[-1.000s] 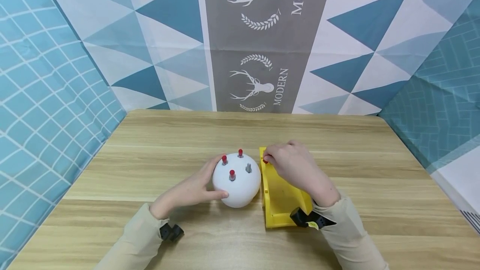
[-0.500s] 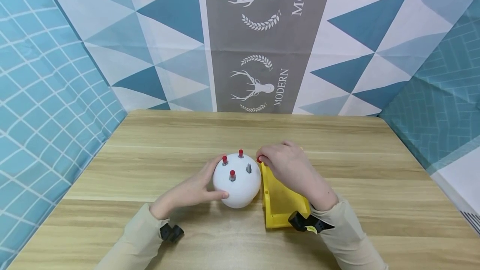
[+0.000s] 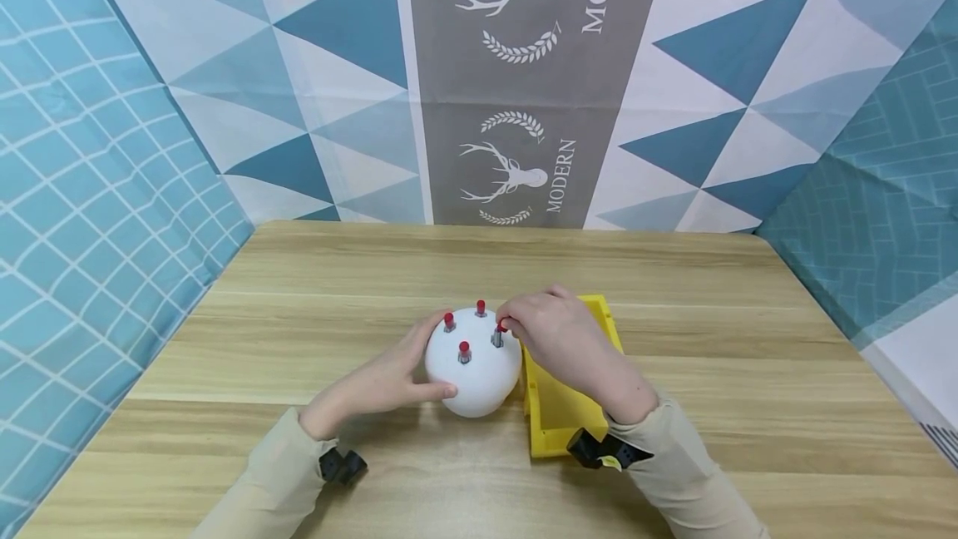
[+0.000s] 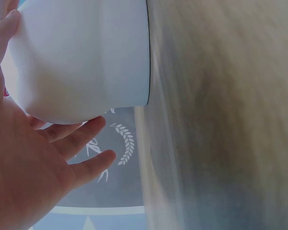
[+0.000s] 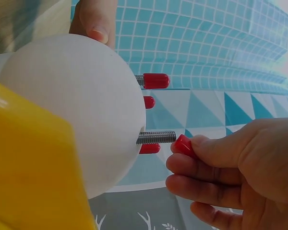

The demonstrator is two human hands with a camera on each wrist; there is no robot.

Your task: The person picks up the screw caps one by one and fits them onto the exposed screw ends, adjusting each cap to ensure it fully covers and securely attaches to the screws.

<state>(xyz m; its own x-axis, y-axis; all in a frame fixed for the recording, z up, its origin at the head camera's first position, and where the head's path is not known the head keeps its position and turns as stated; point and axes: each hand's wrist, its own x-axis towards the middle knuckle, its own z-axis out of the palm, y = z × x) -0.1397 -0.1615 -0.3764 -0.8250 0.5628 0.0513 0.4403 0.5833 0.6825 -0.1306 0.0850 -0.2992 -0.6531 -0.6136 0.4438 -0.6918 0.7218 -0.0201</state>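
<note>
A white dome-shaped body stands on the table, with threaded studs rising from its top. Red caps, such as the front one, cover three of the studs. My left hand holds the dome from its left side, thumb at the front and fingers round the back. In the left wrist view, two fingers reach along the dome's underside curve. Between thumb and forefinger my right hand pinches another red cap. This cap is tilted, right at the tip of the bare threaded stud.
Close to the right of the dome lies a yellow tray, partly under my right forearm. The wooden table reaches back to a patterned backdrop. Black wrist cameras sit on both sleeves.
My right hand has moved left with the red cap, from over the tray's edge to the bare stud on the dome. My left hand and the dome stay in place.
</note>
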